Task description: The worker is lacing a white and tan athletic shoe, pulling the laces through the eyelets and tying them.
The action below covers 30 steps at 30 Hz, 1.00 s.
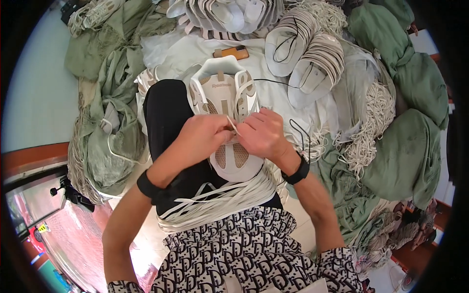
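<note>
A white-and-beige shoe upper (238,170) with mesh panels rests on my lap, its toe toward me. My left hand (207,133) is closed over the shoe's lacing area, its fingertips pinching a cream shoelace (232,124). From the other side my right hand (263,133) is closed on the same lace, and the two hands nearly meet. The fingers hide most of the eyelets there. Across my thighs, just below the toe, lies a bundle of flat cream laces (222,202).
Stacks of light shoe pieces (322,63) stand at the far right on white sheeting, near an orange phone (232,52). Tangled laces (373,119) hang at the right beside green sacks (405,151). Green cloth (115,63) bunches at the left, and my black-clad knee (166,105) rises beside the shoe.
</note>
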Available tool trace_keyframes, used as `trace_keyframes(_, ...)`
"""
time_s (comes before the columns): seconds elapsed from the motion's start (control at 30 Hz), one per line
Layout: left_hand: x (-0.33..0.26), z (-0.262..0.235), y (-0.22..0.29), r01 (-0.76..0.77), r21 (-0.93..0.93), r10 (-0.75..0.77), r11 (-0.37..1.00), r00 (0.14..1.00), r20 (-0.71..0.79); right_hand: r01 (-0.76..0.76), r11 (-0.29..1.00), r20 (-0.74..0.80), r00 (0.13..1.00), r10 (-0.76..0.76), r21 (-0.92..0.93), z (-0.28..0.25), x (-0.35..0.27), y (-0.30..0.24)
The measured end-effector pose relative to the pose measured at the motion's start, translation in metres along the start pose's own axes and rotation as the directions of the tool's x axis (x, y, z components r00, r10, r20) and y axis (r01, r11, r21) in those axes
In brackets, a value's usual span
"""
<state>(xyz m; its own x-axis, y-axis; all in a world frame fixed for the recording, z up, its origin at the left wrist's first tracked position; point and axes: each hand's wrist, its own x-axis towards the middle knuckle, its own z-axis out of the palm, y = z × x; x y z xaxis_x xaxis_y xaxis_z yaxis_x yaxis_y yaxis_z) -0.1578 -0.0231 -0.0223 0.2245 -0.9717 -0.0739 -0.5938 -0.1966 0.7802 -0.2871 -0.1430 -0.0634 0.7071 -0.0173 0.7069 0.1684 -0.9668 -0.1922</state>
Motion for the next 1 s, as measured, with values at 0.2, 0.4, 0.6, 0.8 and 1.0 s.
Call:
trace_keyframes(0.2,0.023,-0.008,0.004,0.281,-0.103,-0.226,0.954,0.902,0.367,-0.127,0.984,-0.048,0.990,0.134,0.127,0.003,-0.011,-0.006)
trace_keyframes(0.4,0.010,-0.006,-0.012,0.475,-0.328,-0.266,0.817,0.815,0.515,-0.710,0.274,0.449,0.648,0.615,0.649,0.002,-0.033,-0.005)
trace_keyframes(0.6,-0.015,-0.003,-0.020,0.544,-0.710,-0.256,0.448,0.839,0.481,-0.742,-0.057,0.612,0.504,0.610,0.668,-0.002,-0.024,-0.002)
trace_keyframes(0.8,-0.021,-0.002,-0.005,0.460,-0.530,-0.296,0.713,0.882,0.367,-0.745,0.028,0.610,0.566,0.555,0.666,-0.001,-0.024,-0.002)
trace_keyframes(1.0,-0.011,0.002,0.000,0.469,-0.498,-0.302,0.729,0.874,0.381,-0.540,0.721,0.470,0.819,0.330,0.435,-0.006,-0.013,0.004)
